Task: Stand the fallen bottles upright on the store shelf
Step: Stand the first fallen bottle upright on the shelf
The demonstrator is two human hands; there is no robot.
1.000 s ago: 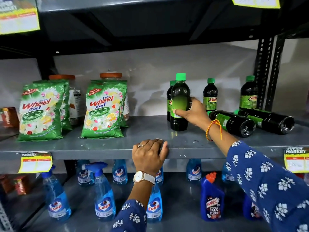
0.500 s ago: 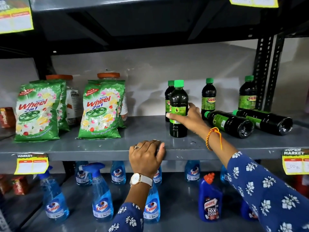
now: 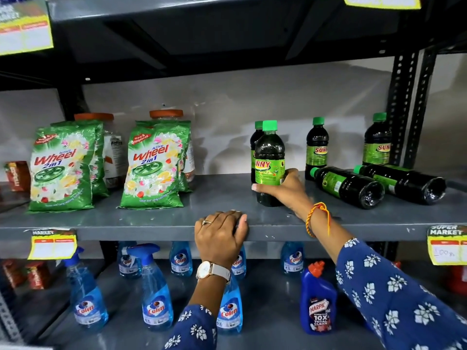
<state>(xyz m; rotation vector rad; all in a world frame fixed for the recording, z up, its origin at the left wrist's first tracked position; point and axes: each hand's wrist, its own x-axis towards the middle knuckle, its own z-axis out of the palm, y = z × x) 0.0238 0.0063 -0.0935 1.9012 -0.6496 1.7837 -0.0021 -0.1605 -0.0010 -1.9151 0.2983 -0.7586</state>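
Green-capped bottle in hand: dark liquid, upright (image 3: 269, 162) on the grey shelf (image 3: 151, 221), base seemingly down on the shelf, another upright bottle (image 3: 255, 145) just behind it.
Right hand: (image 3: 283, 189) wrapped around the lower half of that bottle, thumb across the front under the label.
Left hand: (image 3: 219, 238) curled over the shelf's front lip, gripping the edge and nothing else.
Fallen bottles: two lie on their sides to the right of the right hand, the nearer fallen bottle (image 3: 347, 185) just beside it, the farther fallen bottle (image 3: 401, 183) beyond.
Long axis: both run from green caps at the back left to bases at the front right, pointing toward the camera.
Nearer hand: the right one, by far; the left is well apart.
Standing already: two more upright bottles (image 3: 317, 147) (image 3: 377, 142) behind the fallen pair.
Likely next: release, reach right, probably take the nearer one by its body.
Contents: all look full and capped.
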